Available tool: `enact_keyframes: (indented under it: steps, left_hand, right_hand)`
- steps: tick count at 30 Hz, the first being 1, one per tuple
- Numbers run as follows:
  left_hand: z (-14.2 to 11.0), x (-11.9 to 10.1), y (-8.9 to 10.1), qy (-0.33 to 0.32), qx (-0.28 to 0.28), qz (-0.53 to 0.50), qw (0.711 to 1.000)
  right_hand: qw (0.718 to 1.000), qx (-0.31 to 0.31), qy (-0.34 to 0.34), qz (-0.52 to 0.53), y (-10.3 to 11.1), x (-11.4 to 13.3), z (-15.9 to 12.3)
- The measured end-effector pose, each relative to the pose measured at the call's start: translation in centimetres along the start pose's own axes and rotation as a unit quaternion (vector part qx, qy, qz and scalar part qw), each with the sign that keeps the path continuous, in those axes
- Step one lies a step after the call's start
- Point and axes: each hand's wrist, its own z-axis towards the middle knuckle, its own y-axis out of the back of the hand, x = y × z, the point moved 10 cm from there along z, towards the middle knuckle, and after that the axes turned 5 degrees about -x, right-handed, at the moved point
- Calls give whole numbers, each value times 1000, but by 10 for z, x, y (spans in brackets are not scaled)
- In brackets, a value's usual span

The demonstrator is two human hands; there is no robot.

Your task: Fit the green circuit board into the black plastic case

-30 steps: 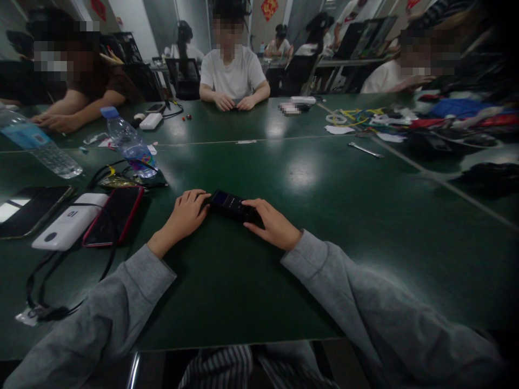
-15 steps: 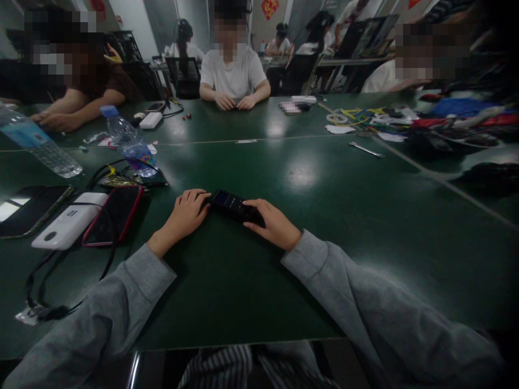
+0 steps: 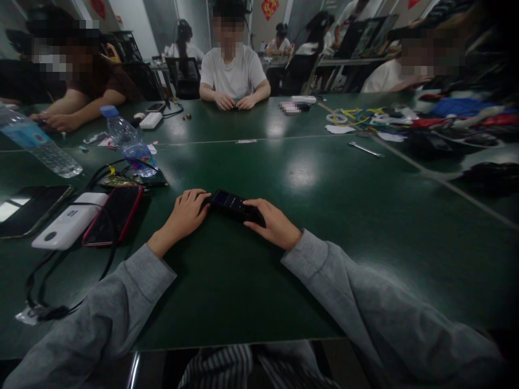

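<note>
A small black handheld device with a little screen and a row of buttons (image 3: 227, 201) lies on the green table, slanting down to the right. My right hand (image 3: 273, 220) grips its right end, fingers along the far side and thumb at the near side. At the device's left end rests my left hand (image 3: 185, 214), palm down with fingers loosely spread and fingertips by the device's edge. Whether those fingertips touch it, I cannot tell.
Left of my hands lie a red-edged phone (image 3: 115, 216), a white power bank (image 3: 71, 220) with a black cable, and a dark phone (image 3: 34, 210). Two plastic bottles stand tilted in view, one with a blue cap (image 3: 130, 141). A wrench (image 3: 366, 150) and tangled cables (image 3: 352, 116) lie right. Co-workers sit opposite.
</note>
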Motion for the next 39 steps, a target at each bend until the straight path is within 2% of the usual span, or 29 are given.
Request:
enact_keyframes:
  steps: [39]
  left_hand:
    - [0, 0, 1, 4, -1, -17, 1000]
  right_hand:
    - [1000, 1, -9, 3, 1, 0, 0]
